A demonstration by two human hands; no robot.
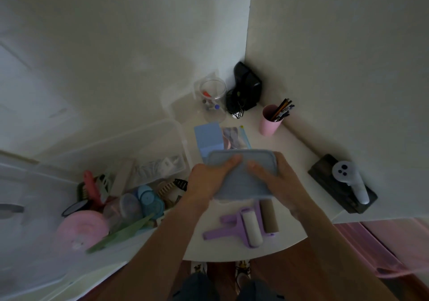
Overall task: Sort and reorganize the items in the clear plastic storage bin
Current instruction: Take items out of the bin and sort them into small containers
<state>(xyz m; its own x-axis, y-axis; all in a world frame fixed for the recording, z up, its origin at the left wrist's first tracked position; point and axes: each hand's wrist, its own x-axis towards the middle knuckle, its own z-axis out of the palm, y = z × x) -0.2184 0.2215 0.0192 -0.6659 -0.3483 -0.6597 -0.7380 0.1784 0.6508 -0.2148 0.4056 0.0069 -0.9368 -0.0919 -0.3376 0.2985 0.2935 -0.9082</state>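
at the centre of the frame we grip a flat grey-blue rectangular plastic lid (243, 175) from both sides, our left hand (209, 180) and right hand (276, 180) curled round its edges with thumbs pressed on top. the clear plastic storage bin (116, 147) sits at centre left, crowded with combs and round lids. a purple lint roller (246, 228) lies on the white table (299, 152) just below the lid.
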